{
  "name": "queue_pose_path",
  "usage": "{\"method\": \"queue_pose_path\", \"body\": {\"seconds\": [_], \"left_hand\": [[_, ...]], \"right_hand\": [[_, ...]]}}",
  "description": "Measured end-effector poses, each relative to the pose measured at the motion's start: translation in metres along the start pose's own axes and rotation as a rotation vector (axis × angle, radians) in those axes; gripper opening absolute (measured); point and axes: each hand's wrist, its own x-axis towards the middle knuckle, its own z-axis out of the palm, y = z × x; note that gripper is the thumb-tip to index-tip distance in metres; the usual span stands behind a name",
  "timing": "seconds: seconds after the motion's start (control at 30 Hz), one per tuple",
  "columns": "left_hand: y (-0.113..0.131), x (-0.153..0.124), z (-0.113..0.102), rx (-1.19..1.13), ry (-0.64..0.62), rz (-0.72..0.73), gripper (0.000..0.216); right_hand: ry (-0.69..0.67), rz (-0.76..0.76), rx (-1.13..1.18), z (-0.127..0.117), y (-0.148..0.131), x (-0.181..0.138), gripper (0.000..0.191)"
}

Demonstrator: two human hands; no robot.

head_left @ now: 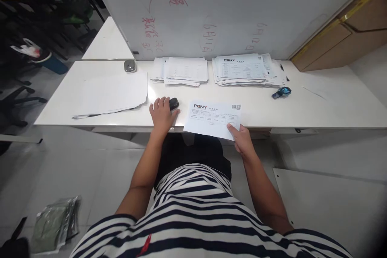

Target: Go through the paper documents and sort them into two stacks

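Note:
My right hand (244, 141) grips the lower right corner of a printed PONY sheet (208, 120), thumb on top and fingers beneath. The sheet lies over the front edge of the white table. My left hand (161, 115) rests on the tabletop, fingers spread. Between its thumb and index finger sits a small black rounded object (173, 104) whose kind I cannot make out; whether the hand touches it is unclear. Behind stand two paper stacks, one of mostly blank-looking sheets (186, 70) and one with a PONY form (242, 68) on top.
A large stack of white paper (111, 94) lies at the left, beside a small grey rounded case (130, 65). A dark wristwatch (281, 92) lies on the right. Behind the table (338, 105) rises a whiteboard (229, 12), with cardboard boxes (341, 40) at the right.

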Motion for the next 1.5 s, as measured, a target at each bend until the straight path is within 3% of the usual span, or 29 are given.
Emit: {"method": "queue_pose_path", "body": {"seconds": [0.1, 0.3, 0.9, 1.17, 1.27, 1.37, 1.5], "left_hand": [[-0.016, 0.009, 0.002, -0.002, -0.087, 0.003, 0.039], [-0.022, 0.008, -0.007, -0.112, -0.2, 0.193, 0.033], [-0.025, 0.008, -0.01, -0.178, -0.21, 0.239, 0.03], [-0.013, 0.013, -0.034, -0.125, -0.38, 0.289, 0.037], [0.003, 0.027, -0.043, -0.153, -0.345, 0.251, 0.043], [0.023, 0.046, -0.032, -0.137, -0.282, 0.273, 0.047], [0.036, 0.057, 0.007, 0.034, -0.218, 0.268, 0.046]], "right_hand": [[0.006, 0.006, -0.021, 0.002, -0.002, 0.0, 0.044], [-0.031, -0.006, -0.018, 0.011, -0.004, 0.004, 0.042], [-0.067, -0.046, -0.162, 0.018, -0.004, 0.005, 0.044], [-0.139, -0.009, -0.173, 0.031, -0.002, 0.007, 0.043], [-0.14, -0.006, -0.18, 0.03, 0.001, 0.007, 0.042], [-0.131, -0.001, -0.177, 0.029, 0.003, 0.008, 0.042], [-0.129, 0.01, -0.165, 0.028, 0.008, 0.009, 0.044]]}}
